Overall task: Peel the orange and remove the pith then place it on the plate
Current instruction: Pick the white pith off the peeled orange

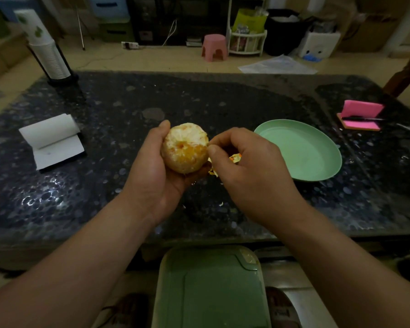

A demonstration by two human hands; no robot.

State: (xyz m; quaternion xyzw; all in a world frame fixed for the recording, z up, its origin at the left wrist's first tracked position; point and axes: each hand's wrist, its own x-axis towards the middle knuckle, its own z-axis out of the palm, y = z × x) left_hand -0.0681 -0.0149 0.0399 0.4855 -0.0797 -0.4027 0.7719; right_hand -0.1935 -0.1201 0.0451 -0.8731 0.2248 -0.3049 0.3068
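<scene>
Head view, read left to right. At the far left corner of the dark speckled table (104,197) stands a stack of paper cups (49,55) in a black holder; nearer, an open notepad (52,143) lies flat with its top pages curled back. At centre, the left hand (152,171) cradles the orange (185,149) above the table, with its thumb up along the fruit's left side and its fingers curled beneath. The orange is peeled, with patches of pale pith (178,138) over the flesh. The right hand (249,169) meets the fruit's right edge with thumb and forefinger closed in a pinch, apparently on a shred of pith, though the piece is too small to confirm; the remaining fingers are curled. Peel scraps (234,158) show just under this hand, and smaller bits lie on the table below. To the right, apart from the hands, sits the green plate (303,150). Further right lies a pink sticky-note pad (362,116) with a pen across it. A green stool (211,287) stands below the table's near edge.
</scene>
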